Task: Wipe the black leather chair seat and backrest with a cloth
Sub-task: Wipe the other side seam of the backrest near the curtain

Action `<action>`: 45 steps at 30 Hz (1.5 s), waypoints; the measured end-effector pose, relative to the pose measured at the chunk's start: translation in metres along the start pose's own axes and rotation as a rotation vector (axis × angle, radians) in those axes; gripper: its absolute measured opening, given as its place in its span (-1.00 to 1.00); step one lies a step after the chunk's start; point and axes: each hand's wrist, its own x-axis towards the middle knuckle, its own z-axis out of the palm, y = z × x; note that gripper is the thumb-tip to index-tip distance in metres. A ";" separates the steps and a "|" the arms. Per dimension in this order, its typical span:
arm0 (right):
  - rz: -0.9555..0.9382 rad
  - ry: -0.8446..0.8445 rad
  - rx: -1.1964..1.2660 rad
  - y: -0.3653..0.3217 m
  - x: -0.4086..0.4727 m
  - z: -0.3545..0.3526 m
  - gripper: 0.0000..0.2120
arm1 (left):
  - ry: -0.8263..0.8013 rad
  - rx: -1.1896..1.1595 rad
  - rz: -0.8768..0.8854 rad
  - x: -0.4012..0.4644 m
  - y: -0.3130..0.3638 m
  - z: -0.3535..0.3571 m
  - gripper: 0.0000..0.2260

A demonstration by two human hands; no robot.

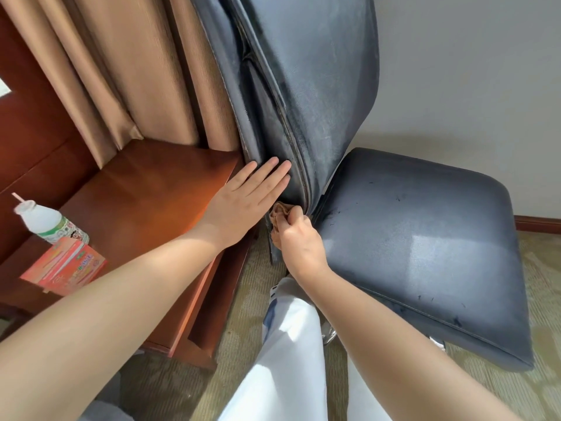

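Note:
The dark leather chair fills the middle and right of the head view, its tall backrest (318, 95) rising to the top and its seat (425, 247) spreading to the right, scuffed and shiny. My left hand (246, 199) lies flat with straight fingers against the backrest's lower left side. Just below it, my right hand (299, 240) grips a bunched tan cloth (278, 211) pressed at the bottom edge of the backrest, where it meets the seat. Most of the cloth is hidden in my fist.
A reddish wooden table (145, 196) stands close on the left, holding a plastic bottle with a straw (48, 221) and an orange box (65, 265). Tan curtains (121, 71) hang behind it. A pale wall is on the right, patterned carpet (249, 317) underfoot, my white-trousered leg below.

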 end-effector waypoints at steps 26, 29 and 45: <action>0.009 -0.092 -0.182 0.015 0.026 0.039 -0.59 | -0.015 0.031 0.005 0.002 -0.014 0.028 -0.46; -0.005 -0.130 -0.215 0.016 0.030 0.038 -0.69 | -0.012 0.028 -0.004 0.002 -0.011 0.034 -0.49; -0.085 0.124 -0.049 0.012 0.010 0.007 -0.57 | -0.021 0.189 0.197 -0.006 -0.025 0.027 -0.54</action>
